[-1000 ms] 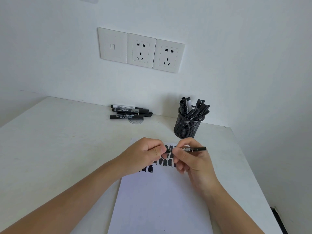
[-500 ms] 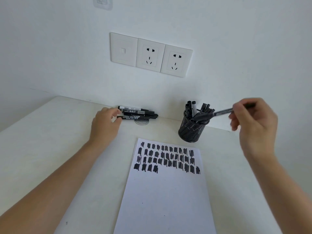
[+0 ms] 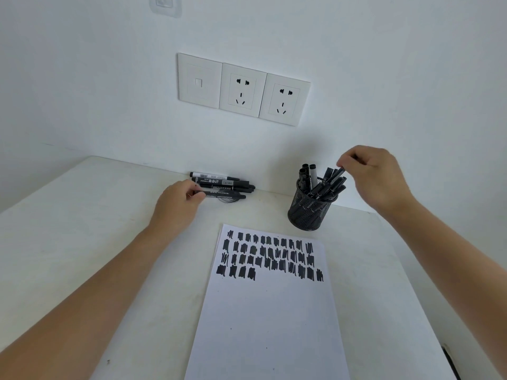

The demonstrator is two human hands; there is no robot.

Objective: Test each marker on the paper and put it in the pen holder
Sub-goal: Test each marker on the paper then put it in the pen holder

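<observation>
Right hand (image 3: 375, 176): fingers (image 3: 346, 159) narrowed, pinching the upper end of the tilted marker (image 3: 333, 178), whose lower end sits inside the pen holder (image 3: 310, 215). Left hand (image 3: 175, 204): fingers curled, pinching the end of the loose marker (image 3: 225, 195) lying on the table (image 3: 82, 215) left of the pen holder. Paper (image 3: 269, 311) lies in front of the pen holder

Paper (image 3: 269, 311) lies mid-table (image 3: 82, 215). Pen holder (image 3: 310, 212) stands just behind its far right corner, markers (image 3: 307, 175) standing in it. Loose markers (image 3: 219, 180) lie behind the far left corner, by the wall. Left hand (image 3: 175, 204) pinches the front marker (image 3: 225, 195); right hand (image 3: 375, 174), above the holder, pinches the tilted marker (image 3: 335, 176).
</observation>
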